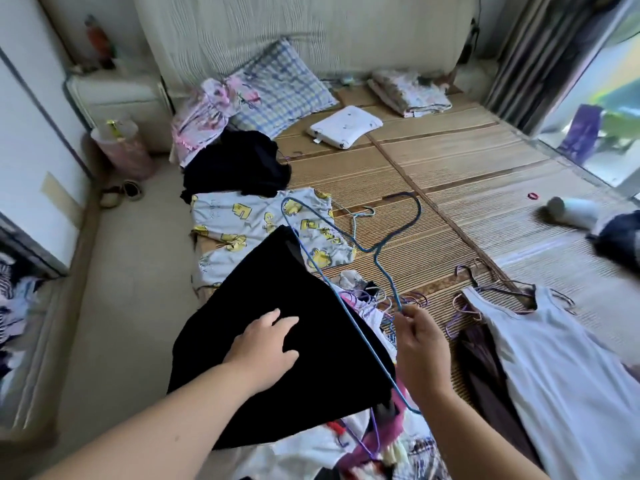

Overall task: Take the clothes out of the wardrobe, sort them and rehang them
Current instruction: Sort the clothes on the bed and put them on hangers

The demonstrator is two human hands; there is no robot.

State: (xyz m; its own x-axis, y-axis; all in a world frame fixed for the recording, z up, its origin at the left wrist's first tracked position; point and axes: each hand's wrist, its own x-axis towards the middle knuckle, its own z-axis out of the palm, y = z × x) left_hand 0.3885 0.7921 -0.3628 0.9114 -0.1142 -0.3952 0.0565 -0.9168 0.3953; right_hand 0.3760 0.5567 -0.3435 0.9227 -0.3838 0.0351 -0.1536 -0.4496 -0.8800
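The right hand (420, 344) pinches one blue wire hanger (376, 252) at its neck. The left hand (263, 341) lies flat, fingers released, on one black garment (294, 382) at lower centre of the frame. Just beyond the grip sits a tangle of loose hangers (412, 301), too knotted to count. The blue wire may snag there, or the black cloth may slide off the edge of the bed (450, 161).
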